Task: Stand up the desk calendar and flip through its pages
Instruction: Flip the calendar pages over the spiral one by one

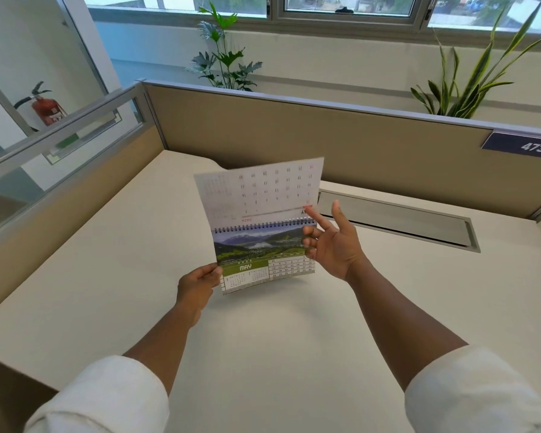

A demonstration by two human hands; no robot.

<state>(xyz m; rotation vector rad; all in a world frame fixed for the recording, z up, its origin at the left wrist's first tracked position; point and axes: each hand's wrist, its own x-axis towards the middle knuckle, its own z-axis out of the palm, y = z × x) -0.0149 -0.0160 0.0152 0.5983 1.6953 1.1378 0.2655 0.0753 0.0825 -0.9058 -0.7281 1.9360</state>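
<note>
A spiral-bound desk calendar [256, 245] stands upright on the cream desk [107, 276], showing a May page with a mountain landscape photo. One page [263, 189] is swung up above the spiral binding, its upside-down date grid facing me. My left hand [197, 285] pinches the calendar's lower left corner. My right hand [331, 242] is at the calendar's right edge, fingers spread, with a fingertip touching the raised page near its lower right corner.
Tan partition walls [294, 135] close the desk at the back and left. A grey cable tray lid [397, 217] lies in the desk behind my right hand. A "473" sign [522, 146] hangs at right. Potted plants [225, 57] stand beyond the partition.
</note>
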